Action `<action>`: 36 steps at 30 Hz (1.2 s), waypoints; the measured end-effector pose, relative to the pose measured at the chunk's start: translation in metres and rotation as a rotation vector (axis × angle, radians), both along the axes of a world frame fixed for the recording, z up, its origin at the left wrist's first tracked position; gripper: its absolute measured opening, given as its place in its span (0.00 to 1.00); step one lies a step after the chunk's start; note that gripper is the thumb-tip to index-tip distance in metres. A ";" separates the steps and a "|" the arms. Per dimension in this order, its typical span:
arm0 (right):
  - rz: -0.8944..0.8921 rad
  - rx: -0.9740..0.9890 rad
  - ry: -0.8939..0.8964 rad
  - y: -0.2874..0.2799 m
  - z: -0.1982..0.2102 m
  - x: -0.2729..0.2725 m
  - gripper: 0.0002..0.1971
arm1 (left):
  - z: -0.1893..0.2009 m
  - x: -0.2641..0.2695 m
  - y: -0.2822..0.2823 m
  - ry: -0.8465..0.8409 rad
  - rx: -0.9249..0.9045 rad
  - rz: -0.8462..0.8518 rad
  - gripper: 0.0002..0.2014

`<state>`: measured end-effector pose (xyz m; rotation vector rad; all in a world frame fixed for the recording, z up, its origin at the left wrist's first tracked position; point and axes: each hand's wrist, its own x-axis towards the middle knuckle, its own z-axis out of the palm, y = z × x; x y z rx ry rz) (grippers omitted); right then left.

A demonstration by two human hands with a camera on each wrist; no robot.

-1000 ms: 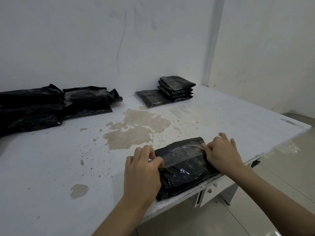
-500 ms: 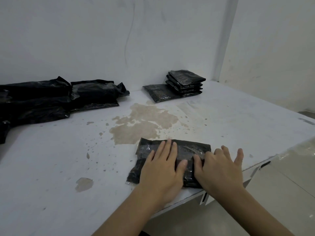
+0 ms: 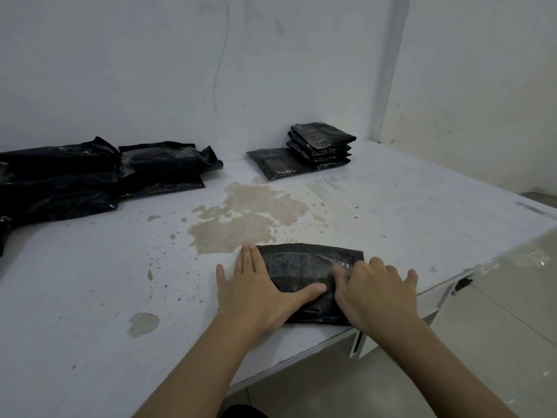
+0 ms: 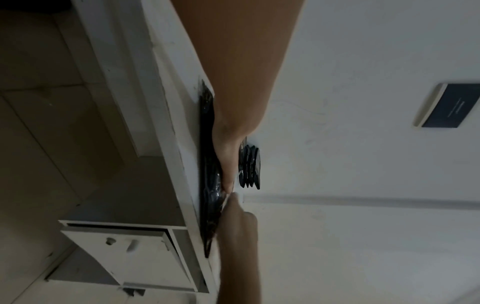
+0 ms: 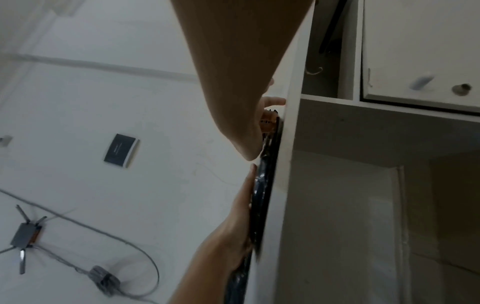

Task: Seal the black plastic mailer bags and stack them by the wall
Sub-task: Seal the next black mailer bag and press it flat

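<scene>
A black mailer bag (image 3: 304, 273) lies flat near the white table's front edge (image 3: 301, 342), its flap folded down. My left hand (image 3: 259, 282) presses flat on the bag's left part, fingers straight and thumb stretched across it. On the bag's right end rests my right hand (image 3: 370, 282), fingers spread and slightly blurred. In the left wrist view the bag (image 4: 207, 164) shows edge-on under my left hand (image 4: 226, 160). The right wrist view shows the bag (image 5: 262, 195) under my right hand (image 5: 249, 144). A stack of sealed bags (image 3: 322, 143) stands by the back wall, one more bag (image 3: 274, 162) flat beside it.
A heap of loose black bags (image 3: 90, 173) fills the back left of the table. Brown stains (image 3: 241, 218) mark the tabletop's middle. A drawer cabinet (image 4: 124, 257) sits under the table's front edge. White walls close off the back and right.
The flap has gone down onto the bag. My left hand has slid from the bag's middle to its left part, and my right hand has moved onto its right end.
</scene>
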<state>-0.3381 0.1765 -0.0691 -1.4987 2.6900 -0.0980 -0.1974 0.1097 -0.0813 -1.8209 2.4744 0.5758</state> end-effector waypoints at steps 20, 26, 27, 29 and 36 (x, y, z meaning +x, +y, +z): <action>0.032 0.008 -0.023 -0.036 -0.001 -0.016 0.24 | -0.003 0.003 0.006 0.012 0.000 -0.008 0.63; -0.070 -0.011 -0.140 -0.015 0.005 0.000 0.27 | 0.003 -0.003 -0.013 0.052 -0.249 0.100 0.43; -0.097 -0.044 -0.130 -0.011 -0.001 0.005 0.30 | 0.003 -0.005 -0.015 0.037 -0.271 0.115 0.42; -0.127 -0.100 -0.115 -0.006 -0.011 0.009 0.30 | 0.000 -0.009 -0.020 0.032 -0.272 0.131 0.42; -0.145 -0.161 -0.169 -0.013 -0.017 0.004 0.24 | -0.008 -0.013 -0.026 0.132 -0.293 0.194 0.24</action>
